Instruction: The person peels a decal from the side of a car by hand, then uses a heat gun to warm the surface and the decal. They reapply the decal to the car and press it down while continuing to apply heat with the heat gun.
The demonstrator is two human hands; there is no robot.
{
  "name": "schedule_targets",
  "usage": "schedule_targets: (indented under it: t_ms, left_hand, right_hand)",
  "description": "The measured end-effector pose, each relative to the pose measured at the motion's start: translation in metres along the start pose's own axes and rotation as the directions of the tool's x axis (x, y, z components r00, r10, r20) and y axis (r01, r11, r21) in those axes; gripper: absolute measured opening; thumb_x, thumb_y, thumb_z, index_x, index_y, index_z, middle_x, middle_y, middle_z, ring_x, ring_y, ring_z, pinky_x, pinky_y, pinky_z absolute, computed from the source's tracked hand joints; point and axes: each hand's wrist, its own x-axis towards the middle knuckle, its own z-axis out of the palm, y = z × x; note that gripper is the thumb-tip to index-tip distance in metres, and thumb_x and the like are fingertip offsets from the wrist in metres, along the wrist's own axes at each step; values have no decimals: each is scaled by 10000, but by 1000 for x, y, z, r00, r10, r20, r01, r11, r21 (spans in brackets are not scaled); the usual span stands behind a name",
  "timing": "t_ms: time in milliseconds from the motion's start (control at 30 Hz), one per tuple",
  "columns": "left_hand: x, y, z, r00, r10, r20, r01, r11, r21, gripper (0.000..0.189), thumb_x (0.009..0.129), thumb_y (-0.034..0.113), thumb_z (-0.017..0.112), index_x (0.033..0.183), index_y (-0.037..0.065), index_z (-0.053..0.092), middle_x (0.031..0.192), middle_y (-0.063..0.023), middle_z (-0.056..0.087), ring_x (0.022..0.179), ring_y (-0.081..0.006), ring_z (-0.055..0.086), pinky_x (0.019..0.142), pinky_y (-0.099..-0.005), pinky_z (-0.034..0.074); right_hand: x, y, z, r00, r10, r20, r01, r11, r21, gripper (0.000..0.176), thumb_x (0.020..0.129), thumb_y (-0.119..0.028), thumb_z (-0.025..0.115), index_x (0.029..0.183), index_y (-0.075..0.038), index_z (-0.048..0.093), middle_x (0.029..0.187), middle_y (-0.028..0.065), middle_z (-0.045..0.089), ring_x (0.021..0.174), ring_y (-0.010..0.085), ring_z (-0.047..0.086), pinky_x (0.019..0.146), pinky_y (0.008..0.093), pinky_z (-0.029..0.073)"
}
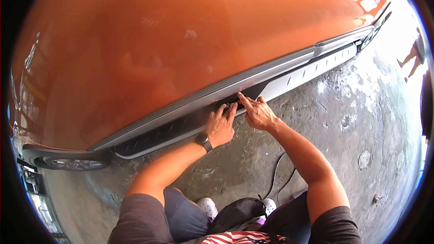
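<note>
The orange car [181, 40] fills the upper view, with a grey sill trim [217, 91] along its lower side. Below the trim runs a side step [298, 76], pale on the right and dark on the left. My left hand [220, 124], with a watch [204, 140] on its wrist, reaches its fingertips to the step's dark middle, around something small I cannot make out. Close beside it on the right, my right hand [258, 114] stretches its index finger toward the gap between trim and step. Its other fingers are partly bent, and nothing shows in them.
A front or rear wheel [77, 163] is at the lower left, and another wheel [371, 36] at the far right. A dark cable [274, 176] lies on the concrete floor [343, 153] by my feet. A person's legs [410, 61] show at the right edge.
</note>
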Motion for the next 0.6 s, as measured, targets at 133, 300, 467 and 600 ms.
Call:
schedule_targets:
  t_ms: [133,300,467,600]
  left_hand:
    - [1,2,3,999,-38,22,38,999,-1,869,810,141,645,1584,-12,279,1517,-183,535,1373,-427,486,966,-568,471]
    - [5,4,0,998,-53,23,54,998,-41,882,801,131,644,1588,-15,272,1518,-185,535,1369,-429,488,990,-576,455]
    - [6,4,2,999,-54,7,55,997,-61,893,796,119,640,1593,-19,261,1506,-204,540,1363,-430,494,1000,-563,450]
    - [6,4,4,998,-65,3,65,996,-57,910,789,113,638,1600,-24,251,1500,-211,547,1367,-424,494,996,-553,450]
  right_hand:
    - [0,-2,4,998,51,35,-51,999,5,858,781,-44,641,1566,31,304,1191,176,683,1085,294,675,892,476,453]
    - [2,-6,-3,997,54,62,-53,998,-17,857,788,-42,632,1572,30,293,1167,176,680,1062,303,678,892,474,455]
    - [1,-4,1,998,41,41,-41,999,-2,855,808,-37,617,1581,37,258,1209,203,679,1029,324,688,904,480,463]
    - [3,-2,-2,985,107,138,-111,994,19,806,819,-28,588,1555,68,273,1422,259,590,1172,334,667,909,522,467]
